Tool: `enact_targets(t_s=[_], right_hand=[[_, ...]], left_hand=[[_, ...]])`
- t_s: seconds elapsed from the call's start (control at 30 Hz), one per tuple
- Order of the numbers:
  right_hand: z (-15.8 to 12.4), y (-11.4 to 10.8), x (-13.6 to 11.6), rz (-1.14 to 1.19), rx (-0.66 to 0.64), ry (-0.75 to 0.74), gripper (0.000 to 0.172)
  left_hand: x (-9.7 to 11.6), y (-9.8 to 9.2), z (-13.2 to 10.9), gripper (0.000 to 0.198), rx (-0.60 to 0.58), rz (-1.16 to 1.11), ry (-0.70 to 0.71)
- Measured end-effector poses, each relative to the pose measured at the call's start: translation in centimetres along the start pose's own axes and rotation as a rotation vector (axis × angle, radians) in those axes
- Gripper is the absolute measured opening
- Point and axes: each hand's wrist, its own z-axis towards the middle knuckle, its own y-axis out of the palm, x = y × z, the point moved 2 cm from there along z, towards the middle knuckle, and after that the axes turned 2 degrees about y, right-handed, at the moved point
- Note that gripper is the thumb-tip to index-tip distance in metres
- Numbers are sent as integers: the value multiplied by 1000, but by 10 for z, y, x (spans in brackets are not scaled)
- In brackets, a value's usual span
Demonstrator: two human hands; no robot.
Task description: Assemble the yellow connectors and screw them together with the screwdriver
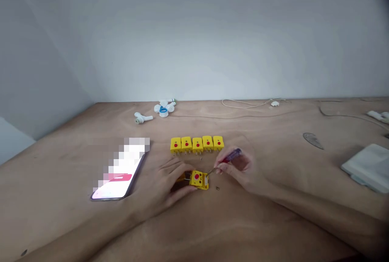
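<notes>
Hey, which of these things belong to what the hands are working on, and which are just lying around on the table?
In use: yellow rectangular plastic connector in the left hand; red-handled screwdriver in the right hand; tiny metal part; row of five yellow plastic connectors.

Lying about: black-edged smartphone; white plastic pipe fittings; flat white pad.

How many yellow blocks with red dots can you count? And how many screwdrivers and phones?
Yellow connectors in the row: 5
Yellow connector in the left hand: 1
Red-handled screwdriver in the right hand: 1
Phone: 1
Total: 8
</notes>
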Motion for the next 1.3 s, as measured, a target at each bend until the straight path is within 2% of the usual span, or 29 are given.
enact_targets(t_s=[0.13,0.3,0.4,0.63,0.8,0.97,1.17,1.3], right_hand=[[2,1,3,28,29,27,18],[3,4,8,122,111,173,23],[2,4,8,138,129,213,24],[0,4,6,139,81,189,18],[-1,5,3,126,-7,103,11],[-2,7,-3,93,-56,15,14],[0,0,1,-78,-61,60,11],[0,-5,7,-82,-48,73,8]], left_hand=[[0,0,0,25,13,7,7],[3,-2,1,24,14,2,21],[3,-2,1,25,13,2,13],[0,0,-1,27,36,3,12],[0,0,0,25,38,0,17],[1,0,-1,25,52,-4,36],[2,-1,0,25,53,9,47],[2,-1,0,26,67,19,45]])
